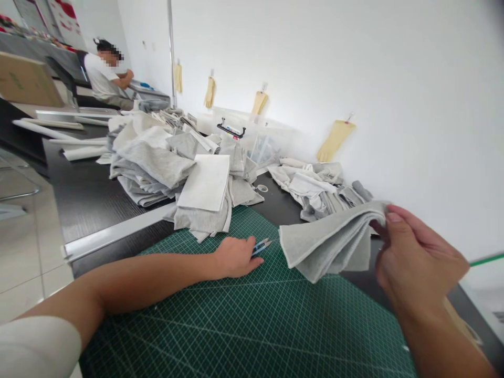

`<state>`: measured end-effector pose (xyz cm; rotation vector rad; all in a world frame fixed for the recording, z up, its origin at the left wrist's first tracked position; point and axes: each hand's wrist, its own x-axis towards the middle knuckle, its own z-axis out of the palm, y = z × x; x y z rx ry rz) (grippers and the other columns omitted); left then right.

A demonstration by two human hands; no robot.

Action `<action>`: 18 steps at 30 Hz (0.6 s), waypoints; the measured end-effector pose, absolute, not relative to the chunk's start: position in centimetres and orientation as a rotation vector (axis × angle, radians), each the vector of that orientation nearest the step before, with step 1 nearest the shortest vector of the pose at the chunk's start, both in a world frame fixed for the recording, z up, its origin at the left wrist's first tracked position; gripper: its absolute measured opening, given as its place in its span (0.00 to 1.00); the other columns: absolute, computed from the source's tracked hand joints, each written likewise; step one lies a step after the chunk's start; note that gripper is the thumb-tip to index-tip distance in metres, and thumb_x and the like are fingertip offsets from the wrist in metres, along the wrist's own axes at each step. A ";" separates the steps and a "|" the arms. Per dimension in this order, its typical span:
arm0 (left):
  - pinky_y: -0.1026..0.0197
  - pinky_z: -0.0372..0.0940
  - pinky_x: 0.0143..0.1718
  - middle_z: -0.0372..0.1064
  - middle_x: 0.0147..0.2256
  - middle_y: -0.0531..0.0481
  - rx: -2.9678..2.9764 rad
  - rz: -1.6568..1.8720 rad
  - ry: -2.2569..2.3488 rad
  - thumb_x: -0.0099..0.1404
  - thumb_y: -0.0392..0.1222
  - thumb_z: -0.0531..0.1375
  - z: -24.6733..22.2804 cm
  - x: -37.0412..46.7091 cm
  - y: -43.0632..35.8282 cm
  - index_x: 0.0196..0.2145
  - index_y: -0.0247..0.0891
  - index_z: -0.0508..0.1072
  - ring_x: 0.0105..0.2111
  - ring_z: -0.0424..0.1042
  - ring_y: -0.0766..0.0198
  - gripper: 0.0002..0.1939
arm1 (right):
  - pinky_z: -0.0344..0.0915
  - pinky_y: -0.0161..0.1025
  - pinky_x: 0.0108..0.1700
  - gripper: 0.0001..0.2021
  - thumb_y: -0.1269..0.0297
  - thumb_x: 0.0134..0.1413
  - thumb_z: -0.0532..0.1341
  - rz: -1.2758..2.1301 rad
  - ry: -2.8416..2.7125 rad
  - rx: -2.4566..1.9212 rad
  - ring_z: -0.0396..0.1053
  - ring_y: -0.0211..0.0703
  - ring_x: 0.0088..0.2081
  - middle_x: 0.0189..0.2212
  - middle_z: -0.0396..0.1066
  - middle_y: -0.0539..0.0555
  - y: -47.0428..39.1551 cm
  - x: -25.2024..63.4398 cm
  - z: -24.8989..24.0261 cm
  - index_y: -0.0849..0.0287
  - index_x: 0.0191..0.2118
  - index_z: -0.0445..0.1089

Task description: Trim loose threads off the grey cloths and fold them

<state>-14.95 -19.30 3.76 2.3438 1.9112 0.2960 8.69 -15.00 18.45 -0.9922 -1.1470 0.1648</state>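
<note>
Grey fabric in one hand, snips in the other

Right hand (417, 257) pinches a stack of folded grey cloth pieces (331, 244) by one end, held up just over the green cutting mat (244, 320). Left hand (236, 257) rests on the mat, closed around small blue thread snips (260, 245), just left of the cloth.

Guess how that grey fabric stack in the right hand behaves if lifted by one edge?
Likely floppy: the grey fabric stack already sags from the right hand toward the cutting mat. Probably light, since fingertips alone carry it. Layers fan apart, so they may slip loose.
</note>
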 end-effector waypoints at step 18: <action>0.47 0.58 0.56 0.44 0.62 0.32 2.487 1.346 1.262 0.51 0.57 0.61 8.6 -11.3 -24.6 0.63 0.31 0.35 0.62 0.49 0.47 0.54 | 0.70 0.54 0.47 0.08 0.61 0.51 0.63 0.545 -1.133 -0.585 0.74 0.42 0.34 0.30 0.75 0.52 -24.9 7.8 19.9 0.61 0.31 0.76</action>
